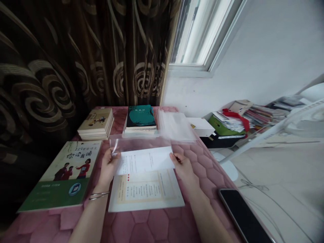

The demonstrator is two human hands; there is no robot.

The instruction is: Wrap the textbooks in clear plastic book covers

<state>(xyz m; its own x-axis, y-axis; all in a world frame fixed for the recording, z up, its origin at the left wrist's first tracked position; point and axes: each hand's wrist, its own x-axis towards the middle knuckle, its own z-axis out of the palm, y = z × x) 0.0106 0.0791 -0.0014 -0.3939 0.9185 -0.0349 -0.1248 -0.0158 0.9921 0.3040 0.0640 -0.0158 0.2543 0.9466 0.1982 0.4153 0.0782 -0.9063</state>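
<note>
A white book [146,190] lies flat on the pink quilted table [152,226] in front of me. A clear plastic cover [141,148] lies folded over its top part. My left hand [108,167] pinches the left edge of this cover, fingers closed on it. On the other side, my right hand [183,167] holds the right edge with closed fingers. A thin metal bangle [98,195] sits on my left wrist.
A green and white book [64,175] lies at the left. Two book stacks [97,124] [140,119] stand at the back, with loose clear plastic covers [177,126] beside them. A dark phone [243,216] lies at the table's right edge. Cluttered papers [243,118] lie beyond.
</note>
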